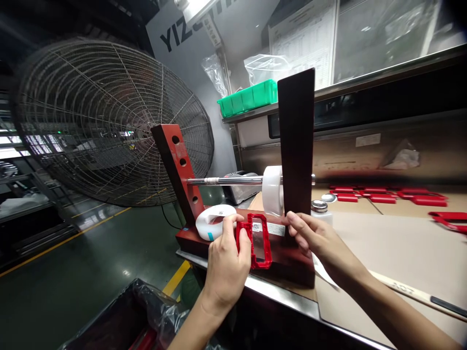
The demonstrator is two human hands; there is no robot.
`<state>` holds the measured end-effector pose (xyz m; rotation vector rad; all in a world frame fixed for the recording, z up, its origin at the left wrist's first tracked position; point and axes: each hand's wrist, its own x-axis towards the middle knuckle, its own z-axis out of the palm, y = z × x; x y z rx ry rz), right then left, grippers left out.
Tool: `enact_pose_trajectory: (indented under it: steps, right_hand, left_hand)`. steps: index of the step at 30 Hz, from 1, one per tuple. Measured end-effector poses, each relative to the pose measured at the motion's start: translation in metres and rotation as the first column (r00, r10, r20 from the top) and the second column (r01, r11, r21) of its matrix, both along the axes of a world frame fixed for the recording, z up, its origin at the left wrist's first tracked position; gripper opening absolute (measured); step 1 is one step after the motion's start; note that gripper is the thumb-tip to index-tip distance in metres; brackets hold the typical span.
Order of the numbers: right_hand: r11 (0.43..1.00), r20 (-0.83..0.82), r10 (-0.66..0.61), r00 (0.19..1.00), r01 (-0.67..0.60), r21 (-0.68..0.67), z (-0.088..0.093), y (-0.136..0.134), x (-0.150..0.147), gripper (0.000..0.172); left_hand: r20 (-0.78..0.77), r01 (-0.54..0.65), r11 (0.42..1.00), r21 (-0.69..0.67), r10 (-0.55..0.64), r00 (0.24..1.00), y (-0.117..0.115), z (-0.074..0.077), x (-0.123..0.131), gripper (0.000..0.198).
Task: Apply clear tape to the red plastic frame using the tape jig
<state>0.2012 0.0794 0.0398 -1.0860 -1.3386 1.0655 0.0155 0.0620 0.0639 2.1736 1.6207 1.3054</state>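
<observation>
My left hand grips a red plastic frame with a rectangular opening, thumb on its near face. To the right, my right hand is closed, thumb and forefinger pinched together beside the dark upright board of a stand. What the pinch holds, if anything, is too small to make out. Above and between the hands, a white translucent tape roll sits on the stand's metal rod. Another white roll lies on the reddish-brown base, just behind my left hand.
A large caged fan stands at left. Below is a bin lined with a black bag. Several red plastic parts lie along the bench at right, near a metal-capped bottle. A green tray rests on the shelf.
</observation>
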Motion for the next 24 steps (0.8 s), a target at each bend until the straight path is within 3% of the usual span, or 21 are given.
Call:
enact_pose_trajectory:
  steps: [9,18,24]
  right_hand:
    - [0.998,-0.092,0.054,0.994,-0.055,-0.008,0.005,0.002,-0.011,0.048]
    - [1.000,-0.124,-0.012,0.992,0.010,-0.019,0.004,-0.002,-0.015,0.050]
    - [0.999,-0.094,0.009,0.995,-0.013,-0.037,-0.004,-0.019,-0.016,0.047]
  left_hand:
    - [-0.028,0.015,1.000,0.015,-0.015,1.000,0.004,0.000,0.005,0.014]
    - [0.100,0.082,0.996,-0.018,-0.080,0.992,0.008,-0.006,0.006,0.015]
    - [0.174,0.104,0.993,-0.048,-0.094,0.980,0.010,-0.011,0.014,0.012]
